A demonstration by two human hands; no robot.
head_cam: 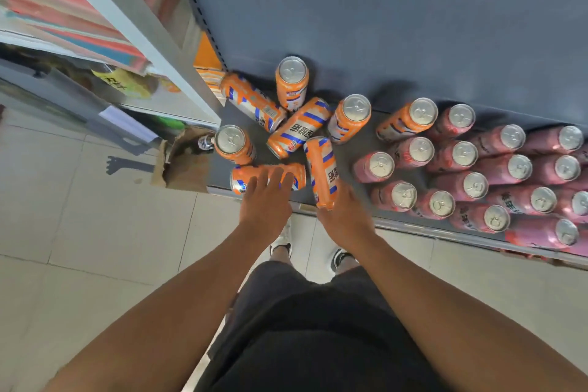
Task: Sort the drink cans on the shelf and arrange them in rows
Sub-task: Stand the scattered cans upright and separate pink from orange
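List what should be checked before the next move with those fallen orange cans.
1. Right hand grips the slanted orange can: ok.
2. Left hand grips the front orange can: not ok, its straight fingers only reach over it.
3. Orange cans all upright: not ok, four lie on their sides.
4. Pink cans standing in rows: ok.
5. Front orange can safe from rolling off the shelf edge: cannot tell.
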